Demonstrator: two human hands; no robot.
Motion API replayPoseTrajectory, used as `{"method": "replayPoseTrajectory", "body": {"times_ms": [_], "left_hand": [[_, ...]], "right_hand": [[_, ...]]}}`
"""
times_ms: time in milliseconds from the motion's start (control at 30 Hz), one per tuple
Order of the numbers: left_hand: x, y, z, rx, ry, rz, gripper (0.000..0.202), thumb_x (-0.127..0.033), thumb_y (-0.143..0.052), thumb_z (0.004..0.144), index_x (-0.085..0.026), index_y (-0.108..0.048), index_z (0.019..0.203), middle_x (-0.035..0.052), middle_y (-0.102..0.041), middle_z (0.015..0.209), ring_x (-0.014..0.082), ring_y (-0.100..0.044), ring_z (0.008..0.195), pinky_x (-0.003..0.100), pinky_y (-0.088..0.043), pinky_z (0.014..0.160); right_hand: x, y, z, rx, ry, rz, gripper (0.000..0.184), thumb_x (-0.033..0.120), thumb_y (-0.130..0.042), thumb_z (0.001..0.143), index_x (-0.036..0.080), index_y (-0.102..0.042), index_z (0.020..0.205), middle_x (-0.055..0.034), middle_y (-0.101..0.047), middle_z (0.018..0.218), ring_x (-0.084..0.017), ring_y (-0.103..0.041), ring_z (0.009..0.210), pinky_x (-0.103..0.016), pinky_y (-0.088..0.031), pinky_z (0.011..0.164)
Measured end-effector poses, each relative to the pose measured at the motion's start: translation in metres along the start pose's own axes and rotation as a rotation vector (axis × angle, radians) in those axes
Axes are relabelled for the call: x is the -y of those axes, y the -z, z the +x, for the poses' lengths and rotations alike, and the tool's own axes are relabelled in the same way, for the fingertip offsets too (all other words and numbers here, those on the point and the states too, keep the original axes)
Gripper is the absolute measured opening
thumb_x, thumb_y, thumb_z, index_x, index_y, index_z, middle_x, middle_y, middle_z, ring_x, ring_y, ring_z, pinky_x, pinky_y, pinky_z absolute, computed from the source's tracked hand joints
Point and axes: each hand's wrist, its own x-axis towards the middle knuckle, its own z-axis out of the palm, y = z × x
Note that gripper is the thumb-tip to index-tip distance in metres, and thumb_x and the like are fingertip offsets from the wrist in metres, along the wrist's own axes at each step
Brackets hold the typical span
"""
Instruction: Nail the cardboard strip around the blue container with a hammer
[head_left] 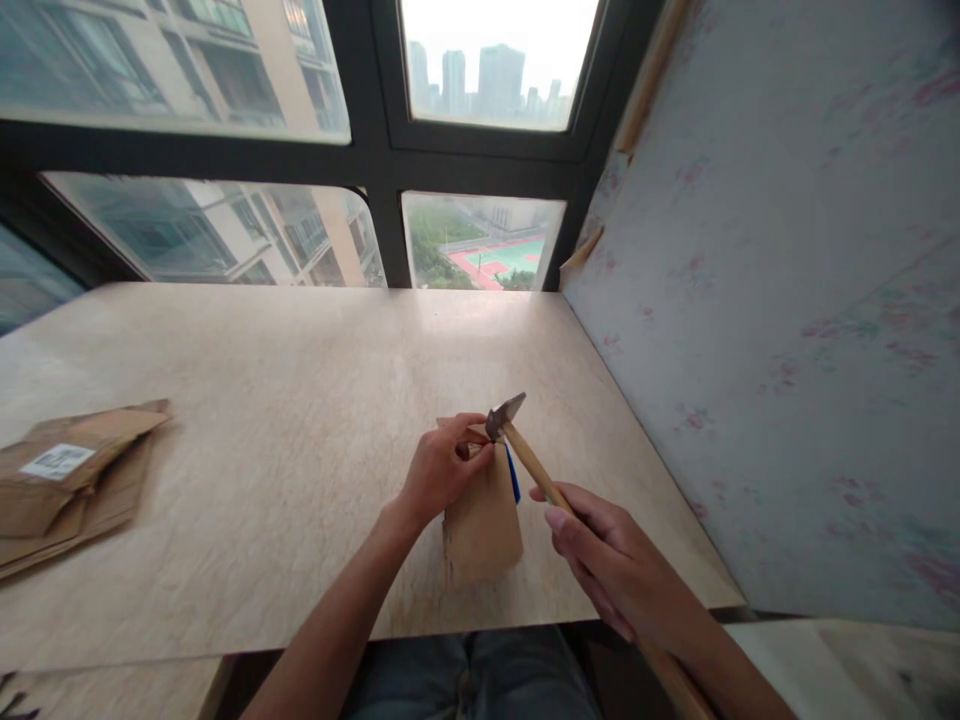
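Right hand (600, 560) is wrapped around the wooden handle of the hammer (534, 462), its head right above the left hand's fingertips. Left hand (442, 470) is pinched shut at the top edge of the cardboard piece (484, 530); whatever is in the pinch is too small to tell. Piece lies flat near the table's (262, 400) front edge, blue item (513, 476) just beside it, folded cardboard stack (67, 480) well apart on the left.

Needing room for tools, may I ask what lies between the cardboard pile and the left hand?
Only bare tabletop lies between cardboard pile and left hand, as the head view shows.
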Motion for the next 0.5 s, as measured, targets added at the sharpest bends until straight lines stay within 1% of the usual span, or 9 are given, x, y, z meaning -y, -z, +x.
{"method": "replayPoseTrajectory", "body": {"times_ms": [100, 167, 267, 433, 500], "left_hand": [[0.000, 0.000, -0.001, -0.006, 0.000, 0.015, 0.030, -0.017, -0.070, 0.082, -0.020, -0.062, 0.111, 0.0012, -0.079, 0.083, 0.0134, -0.071, 0.065, 0.024, -0.057, 0.063], [0.000, 0.000, -0.001, -0.010, -0.002, 0.033, 0.031, -0.017, -0.070, 0.082, -0.021, -0.062, 0.112, 0.0012, -0.079, 0.083, 0.0136, -0.071, 0.065, 0.025, -0.056, 0.064], [0.000, 0.000, -0.001, -0.004, -0.005, 0.028, 0.030, -0.018, -0.070, 0.082, -0.021, -0.062, 0.111, 0.0017, -0.079, 0.085, 0.0133, -0.070, 0.064, 0.025, -0.056, 0.064], [0.002, -0.001, -0.002, -0.014, -0.048, 0.012, 0.030, -0.020, -0.067, 0.084, -0.020, -0.062, 0.113, 0.0040, -0.078, 0.087, 0.0121, -0.068, 0.063, 0.023, -0.054, 0.060], [0.002, 0.000, -0.005, -0.032, -0.069, 0.012, 0.032, -0.021, -0.066, 0.085, -0.020, -0.061, 0.117, 0.0051, -0.078, 0.089, 0.0112, -0.066, 0.062, 0.022, -0.053, 0.059]], "right_hand": [[0.005, 0.000, -0.005, -0.049, 0.023, 0.046, 0.057, 0.060, -0.052, 0.092, 0.016, -0.054, 0.128, 0.0126, -0.039, 0.049, -0.003, -0.029, 0.027, -0.011, -0.025, 0.025], [0.011, 0.000, -0.009, -0.084, 0.026, 0.052, 0.058, 0.060, -0.055, 0.090, 0.016, -0.055, 0.128, 0.0127, -0.039, 0.047, -0.003, -0.029, 0.027, -0.012, -0.024, 0.026], [0.015, -0.001, -0.012, -0.086, 0.016, 0.048, 0.059, 0.060, -0.056, 0.089, 0.014, -0.055, 0.128, 0.0127, -0.039, 0.046, -0.003, -0.028, 0.028, -0.011, -0.022, 0.026], [0.002, 0.002, -0.009, -0.056, -0.004, 0.036, 0.063, 0.061, -0.055, 0.089, 0.013, -0.054, 0.130, 0.0130, -0.039, 0.046, -0.003, -0.027, 0.027, -0.012, -0.022, 0.025], [-0.004, 0.003, -0.009, -0.072, -0.010, 0.052, 0.063, 0.061, -0.055, 0.089, 0.013, -0.054, 0.130, 0.0128, -0.040, 0.045, -0.003, -0.027, 0.026, -0.012, -0.021, 0.024]]}}
